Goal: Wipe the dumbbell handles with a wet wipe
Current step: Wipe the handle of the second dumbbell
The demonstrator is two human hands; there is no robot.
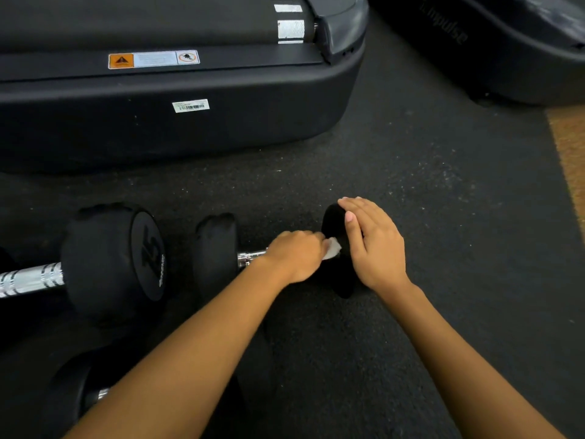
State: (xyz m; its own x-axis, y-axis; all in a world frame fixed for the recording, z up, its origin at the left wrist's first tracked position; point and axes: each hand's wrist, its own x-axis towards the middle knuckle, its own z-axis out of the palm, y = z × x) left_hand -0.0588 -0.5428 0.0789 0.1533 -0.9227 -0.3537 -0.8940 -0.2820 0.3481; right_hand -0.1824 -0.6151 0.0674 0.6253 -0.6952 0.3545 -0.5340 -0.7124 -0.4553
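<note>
Black rubber floor (395, 172) lies under everything. Far from me sits a treadmill (190, 131) with an orange sticker (121, 61) on it. Another dark machine (506, 42) is in the top right corner. A tan strip (569, 147) runs down the right edge.

Right in front of me a small dumbbell (215, 248) lies on its side on the floor. Its shiny handle (251, 257) goes from left to right between two black ends. My left hand (294, 256) is curled round the handle, close to the right end. It holds a white wipe (332, 248) against the metal. Only a bit of the wipe peeks out past my fingers. My right hand (373, 245) lies on the right end of the dumbbell, with the fingers straight and close together.

Just left of it lies a big dumbbell (110, 261) with 15 on its end. A third dumbbell (72, 397) lies at the bottom left, partly hidden by my left arm.
</note>
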